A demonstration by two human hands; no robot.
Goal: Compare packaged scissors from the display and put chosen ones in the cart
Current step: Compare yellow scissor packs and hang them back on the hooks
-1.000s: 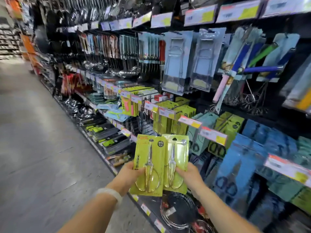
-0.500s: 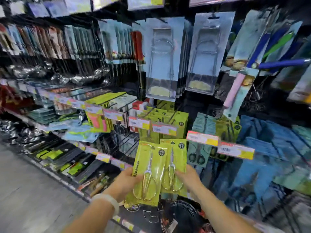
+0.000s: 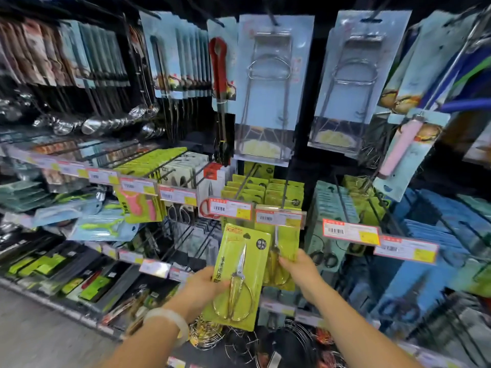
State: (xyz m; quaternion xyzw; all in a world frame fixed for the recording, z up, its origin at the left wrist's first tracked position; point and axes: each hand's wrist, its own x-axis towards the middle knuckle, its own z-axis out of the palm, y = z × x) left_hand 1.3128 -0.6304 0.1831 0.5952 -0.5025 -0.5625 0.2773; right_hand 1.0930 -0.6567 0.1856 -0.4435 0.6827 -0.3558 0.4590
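Note:
My left hand point(image 3: 204, 290) grips a lime-green card of gold-handled scissors point(image 3: 240, 274) by its left edge, held upright and tilted a little to the right, in front of the display. My right hand point(image 3: 300, 269) holds a second lime-green scissors pack point(image 3: 285, 245) further back, up against the hanging row just under a price tag. More lime-green scissors packs point(image 3: 263, 188) hang on hooks right above both hands. No cart is in view.
Teal scissors packs point(image 3: 332, 205) and blue packs point(image 3: 438, 235) hang to the right. Price tags point(image 3: 350, 231) stick out on the hook ends. Wire racks point(image 3: 239, 346) sit on the low shelf under my hands. Tongs and ladles hang above left. Aisle floor point(image 3: 39, 341) lies at bottom left.
The view has closed in on the display. The two packs were side by side; my right hand has carried its pack up and back to the hanging row, while the left pack stays in front.

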